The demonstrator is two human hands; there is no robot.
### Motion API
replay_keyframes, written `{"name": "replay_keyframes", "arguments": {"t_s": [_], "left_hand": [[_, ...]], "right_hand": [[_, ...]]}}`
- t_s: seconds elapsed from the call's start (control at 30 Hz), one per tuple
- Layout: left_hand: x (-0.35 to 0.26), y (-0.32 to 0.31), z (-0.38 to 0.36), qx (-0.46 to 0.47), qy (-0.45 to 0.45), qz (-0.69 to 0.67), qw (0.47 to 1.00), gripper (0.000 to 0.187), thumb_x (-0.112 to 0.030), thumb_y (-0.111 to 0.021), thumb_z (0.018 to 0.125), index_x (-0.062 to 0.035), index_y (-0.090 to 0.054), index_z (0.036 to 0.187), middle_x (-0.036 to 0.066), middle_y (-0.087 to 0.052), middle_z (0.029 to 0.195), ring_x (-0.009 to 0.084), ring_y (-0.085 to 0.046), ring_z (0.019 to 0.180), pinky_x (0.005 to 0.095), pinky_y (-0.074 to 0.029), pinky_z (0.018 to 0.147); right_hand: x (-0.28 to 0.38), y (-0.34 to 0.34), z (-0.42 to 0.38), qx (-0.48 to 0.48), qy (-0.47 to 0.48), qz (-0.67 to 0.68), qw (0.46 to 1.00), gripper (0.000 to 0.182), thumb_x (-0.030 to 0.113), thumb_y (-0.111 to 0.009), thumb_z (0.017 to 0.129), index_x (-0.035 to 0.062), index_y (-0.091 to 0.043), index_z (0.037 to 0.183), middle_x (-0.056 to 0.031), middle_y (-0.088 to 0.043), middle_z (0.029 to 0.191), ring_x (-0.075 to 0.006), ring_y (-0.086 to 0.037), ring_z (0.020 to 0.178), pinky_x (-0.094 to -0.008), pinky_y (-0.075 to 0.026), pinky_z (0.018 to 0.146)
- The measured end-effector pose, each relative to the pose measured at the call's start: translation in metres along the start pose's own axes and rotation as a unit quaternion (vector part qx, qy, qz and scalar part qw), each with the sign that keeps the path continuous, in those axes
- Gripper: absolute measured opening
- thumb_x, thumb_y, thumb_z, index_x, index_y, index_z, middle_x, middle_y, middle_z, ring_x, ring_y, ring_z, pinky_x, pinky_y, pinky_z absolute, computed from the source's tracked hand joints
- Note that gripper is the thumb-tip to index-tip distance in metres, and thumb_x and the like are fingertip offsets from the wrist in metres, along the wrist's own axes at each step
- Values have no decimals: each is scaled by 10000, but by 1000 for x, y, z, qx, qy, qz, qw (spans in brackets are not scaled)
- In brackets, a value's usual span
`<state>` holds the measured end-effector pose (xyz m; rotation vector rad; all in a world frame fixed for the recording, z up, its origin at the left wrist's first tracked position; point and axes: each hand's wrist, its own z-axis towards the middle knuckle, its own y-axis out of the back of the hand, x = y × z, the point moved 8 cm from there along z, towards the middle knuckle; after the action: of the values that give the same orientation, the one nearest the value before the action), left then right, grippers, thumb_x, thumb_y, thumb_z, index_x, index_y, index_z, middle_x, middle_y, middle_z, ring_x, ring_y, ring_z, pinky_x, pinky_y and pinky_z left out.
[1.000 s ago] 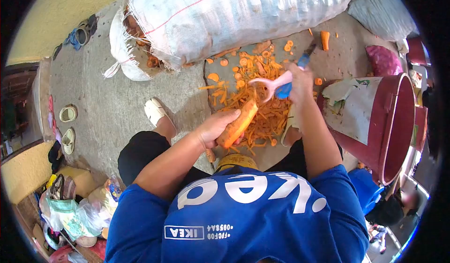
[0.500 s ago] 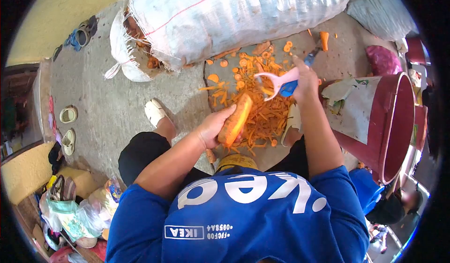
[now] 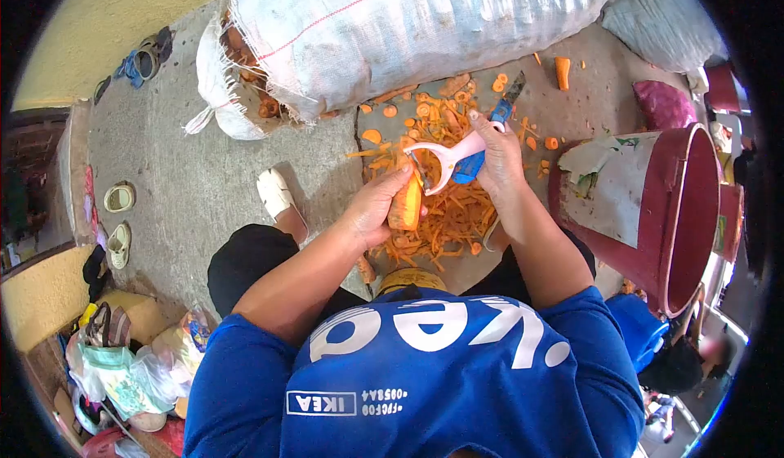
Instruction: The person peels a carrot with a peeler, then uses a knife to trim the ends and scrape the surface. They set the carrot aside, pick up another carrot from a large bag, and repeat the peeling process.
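Observation:
My left hand point(image 3: 374, 209) is closed around a thick, partly peeled carrot point(image 3: 406, 206), held over the floor in front of me. In my right hand point(image 3: 500, 160) is a pale pink Y-shaped peeler point(image 3: 447, 156), its head at the right side of the carrot. The same hand also grips a blue-handled knife point(image 3: 514, 92), with the dark blade pointing away from me. Beneath both hands spreads a heap of carrot peelings point(image 3: 457, 213) mixed with round cut ends. My left fingertips on the far side of the carrot are hidden.
A large white woven sack point(image 3: 408, 33) lies ahead, carrots showing at its torn left end. A carrot piece point(image 3: 563, 74) sits beyond the heap. At right is a tipped dark red barrel point(image 3: 653, 221); a purple bag point(image 3: 663, 104) lies behind it. Plastic bags point(image 3: 122, 372) crowd the lower left.
My right hand has brought the peeler left and down to the carrot. The carrot is now more upright, and the knife has moved along with the right hand.

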<state>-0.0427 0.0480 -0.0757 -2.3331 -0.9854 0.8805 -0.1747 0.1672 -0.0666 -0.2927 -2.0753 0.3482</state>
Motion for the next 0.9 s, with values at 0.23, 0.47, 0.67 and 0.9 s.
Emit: {"name": "replay_keyframes", "arguments": {"t_s": [0.23,0.47,0.67,0.9], "left_hand": [[-3,1,-4,43,33,-59,997,344,-323,-388,823,-37,-433,1007,109,-510,900,206,-525,702,339,-461,602],[17,11,1,-29,72,-79,994,360,-335,-396,814,-48,-433,1027,95,-516,893,205,-532,696,356,-453,635],[25,5,-5,55,110,3,992,361,-351,-389,815,-48,-441,1004,80,-518,792,191,-526,682,366,-460,606],[16,-8,-10,-32,117,-64,991,371,-355,-370,823,-39,-451,1000,64,-527,818,177,-526,677,350,-466,595]], "right_hand": [[20,-1,-2,-6,-38,-46,998,174,124,-613,649,37,-463,668,-43,-457,540,-125,-436,407,-240,-336,341],[-5,-30,-35,90,-49,-139,985,146,81,-600,625,32,-473,681,-22,-457,562,-121,-450,457,-250,-362,408],[29,43,33,-111,8,-73,991,121,70,-578,645,44,-460,640,-36,-465,593,-123,-445,481,-265,-361,433],[-3,-34,-43,108,-20,-202,973,131,61,-595,633,42,-466,645,-10,-448,556,-110,-436,481,-261,-355,434]]}}
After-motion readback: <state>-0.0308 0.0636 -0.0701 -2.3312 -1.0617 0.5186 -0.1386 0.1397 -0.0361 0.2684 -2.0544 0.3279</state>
